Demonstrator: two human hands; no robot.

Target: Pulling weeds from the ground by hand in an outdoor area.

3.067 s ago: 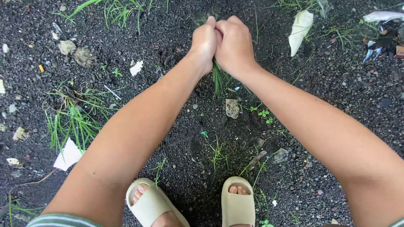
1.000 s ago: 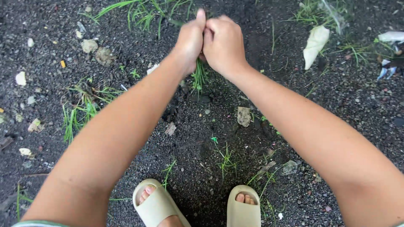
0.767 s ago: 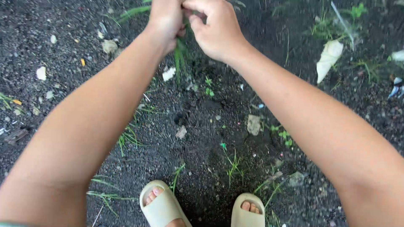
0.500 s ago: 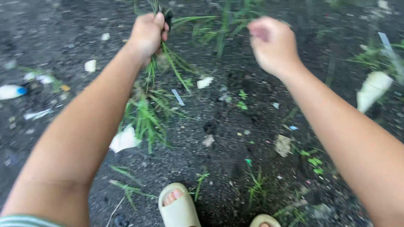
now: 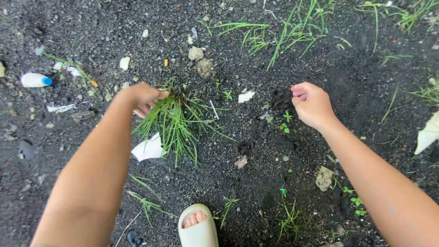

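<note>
One clump of grass (image 5: 176, 121) is the thing in hand in the head view: a loose tuft of thin, bright green blades, bunched at the top and fanning downward and outward, with a few pale yellowish strands mixed in. Its upper end sits by the left hand (image 5: 141, 97), whose fingers look loosened and partly spread around the top of the tuft; whether they truly grip the blades or only touch them I cannot tell. The clump lies over the dark gravelly ground (image 5: 256, 183), its lower blades partly covering a white scrap of paper (image 5: 147, 148).

The right hand (image 5: 312, 104) hangs well apart from the clump, to its right, with the fingers curled loosely inward and nothing visible in them. Just beside it, on the ground, are a few small green seedlings (image 5: 286, 121).

Near the bottom edge, one pale slipper (image 5: 198, 227) shows with toes at its opening. A small white bottle with a blue cap (image 5: 35, 80) lies far left. More grass (image 5: 279, 34) grows along the top, two stones (image 5: 200, 61) sit above the clump, and a flat stone (image 5: 324, 178) lies under the right forearm
</note>
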